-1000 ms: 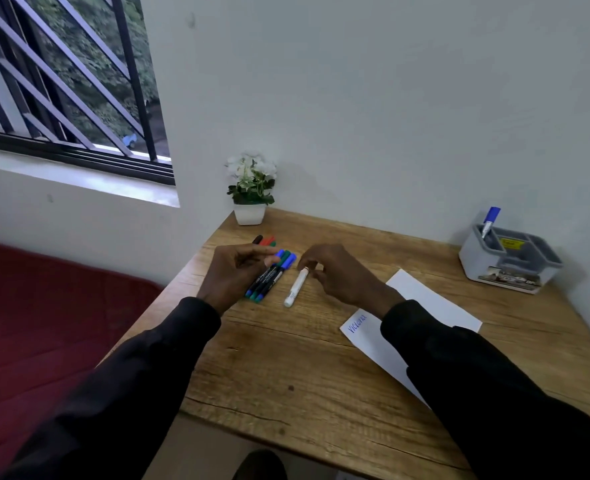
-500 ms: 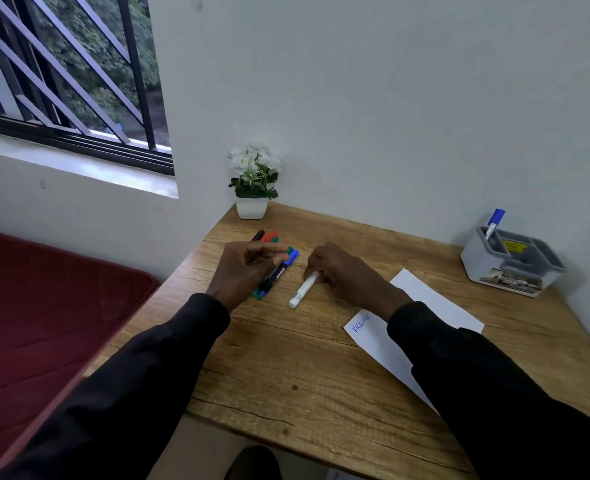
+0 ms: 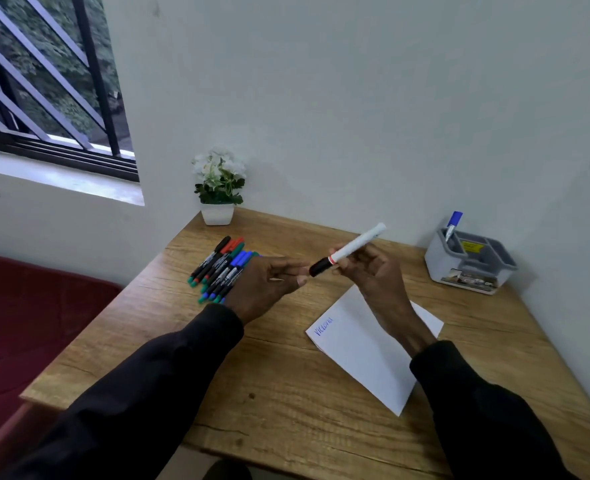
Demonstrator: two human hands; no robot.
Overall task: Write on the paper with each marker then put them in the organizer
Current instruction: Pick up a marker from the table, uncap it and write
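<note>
White marker gripped tilted in right hand; left hand fingertips at its cap, grip unclear.

Head-worn view, down over desk
</note>
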